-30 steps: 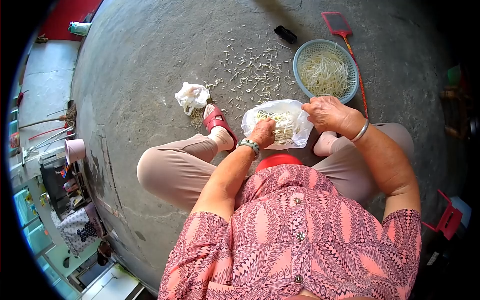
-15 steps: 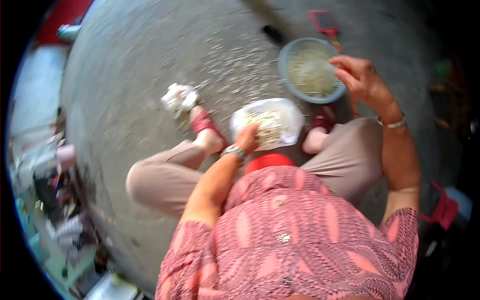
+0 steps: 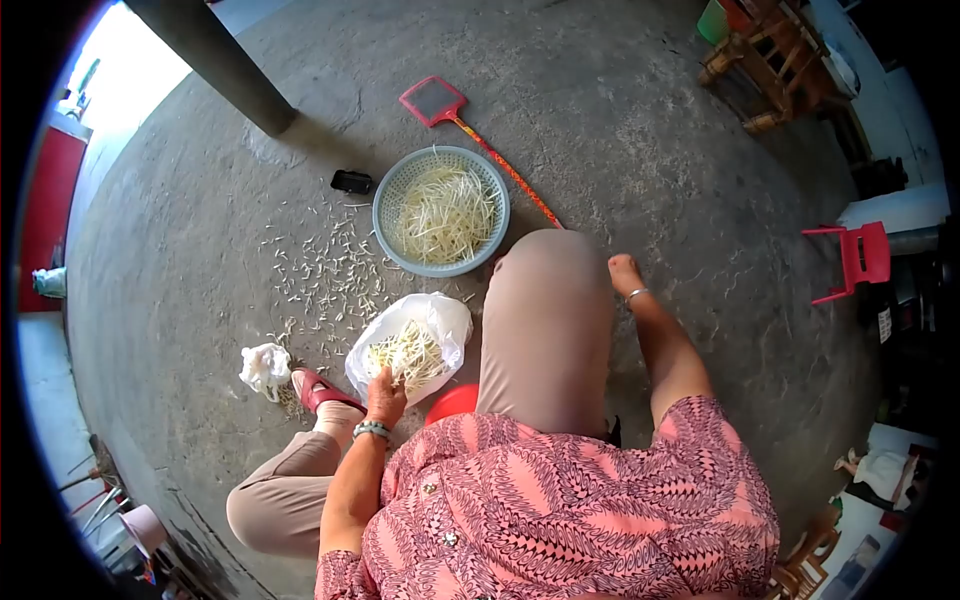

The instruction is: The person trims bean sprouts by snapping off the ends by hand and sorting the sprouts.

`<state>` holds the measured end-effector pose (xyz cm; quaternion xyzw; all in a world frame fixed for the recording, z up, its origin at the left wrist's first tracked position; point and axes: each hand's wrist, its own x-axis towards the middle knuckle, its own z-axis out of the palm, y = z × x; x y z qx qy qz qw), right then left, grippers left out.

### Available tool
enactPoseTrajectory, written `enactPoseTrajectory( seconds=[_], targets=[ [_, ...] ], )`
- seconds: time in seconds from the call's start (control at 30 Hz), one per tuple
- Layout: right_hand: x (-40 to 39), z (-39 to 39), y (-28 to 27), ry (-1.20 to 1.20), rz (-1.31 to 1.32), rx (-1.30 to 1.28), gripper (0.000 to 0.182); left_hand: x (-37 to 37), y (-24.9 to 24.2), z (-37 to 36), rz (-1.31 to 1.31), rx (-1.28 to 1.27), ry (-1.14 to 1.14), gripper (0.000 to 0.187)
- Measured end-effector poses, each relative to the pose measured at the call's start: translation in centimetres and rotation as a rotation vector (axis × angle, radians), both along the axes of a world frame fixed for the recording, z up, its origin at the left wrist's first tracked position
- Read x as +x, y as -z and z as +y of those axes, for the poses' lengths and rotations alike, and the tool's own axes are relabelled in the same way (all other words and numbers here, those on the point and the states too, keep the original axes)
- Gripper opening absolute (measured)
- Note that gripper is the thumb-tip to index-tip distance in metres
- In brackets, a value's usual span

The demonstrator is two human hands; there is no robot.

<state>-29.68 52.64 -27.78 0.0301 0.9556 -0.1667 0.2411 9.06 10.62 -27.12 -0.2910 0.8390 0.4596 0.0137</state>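
Pale bean sprouts (image 3: 408,352) lie heaped in an open white plastic bag (image 3: 452,325) on the floor between my feet. My left hand (image 3: 385,398) is at the near edge of this heap, its fingers closed on some sprouts, with the fingertips partly hidden among them. Beyond the bag stands a round grey-blue plastic basket (image 3: 385,240), holding a larger pile of long white sprouts (image 3: 445,215). Out to the right, beside my raised knee, is my right hand (image 3: 625,276); its fingers are mostly hidden from view.
Many small scraps (image 3: 335,265) litter the concrete floor left of the basket. A red fly swatter (image 3: 500,160) lies behind it, near a small black tray (image 3: 351,182). A crumpled white bag (image 3: 266,369) sits by my left foot. A pink chair (image 3: 862,255) stands far right.
My right hand has left the basket and dropped beside my right knee, which is now raised. My view has turned to the right. The left hand stays at the sprouts in the bag.
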Motion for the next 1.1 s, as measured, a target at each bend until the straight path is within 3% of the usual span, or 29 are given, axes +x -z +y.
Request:
enactPoseTrajectory(
  seconds=[0.07, 0.17, 0.23, 0.33, 0.37, 0.47, 0.63, 0.8, 0.9, 1.1],
  targets=[
    [1.3, -1.0, 1.6, 0.121, -0.026, 0.011, 0.022, -0.3, -1.1, 0.4, -0.040, -0.055, 0.023, 0.013],
    [0.2, -4.1, 3.3, -0.002, 0.033, 0.033, 0.021, -0.2, -1.3, 0.2, -0.136, -0.148, 0.107, 0.016],
    [-1.7, -5.8, 2.9, -0.052, 0.040, 0.042, 0.021, -0.6, -1.4, 0.4, -0.176, -0.019, 0.054, 0.014],
    [-4.2, -9.4, 2.9, -0.189, 0.139, 0.021, 0.021, -0.5, -1.0, 0.4, -0.104, -0.035, 0.070, 0.007],
    [-5.1, -9.8, 3.3, -0.292, 0.193, -0.016, 0.021, -1.6, -3.1, 0.7, -0.210, -0.004, 0.028, 0.008],
    [-8.1, -12.0, 6.4, -0.379, 0.194, -0.076, 0.019, -1.7, -3.8, 0.7, -0.189, -0.044, 0.027, 0.009],
    [-10.0, -15.4, 8.0, -0.566, 0.227, 0.194, 0.023, -1.7, -3.1, 0.4, -0.249, 0.014, 0.031, 0.013],
    [-9.7, -19.7, 5.7, -0.351, 0.051, 0.360, 0.024, -1.7, -2.7, 0.5, -0.248, 0.050, 0.023, 0.015],
    [-9.6, -19.3, 5.6, -0.491, 0.068, 0.352, 0.026, -1.3, -2.1, 0.7, -0.242, 0.079, 0.018, 0.015],
    [-11.1, -15.2, 5.7, -0.405, 0.281, -0.039, 0.023, -1.7, -2.8, 0.2, -0.231, 0.070, 0.010, 0.014]
  ],
)
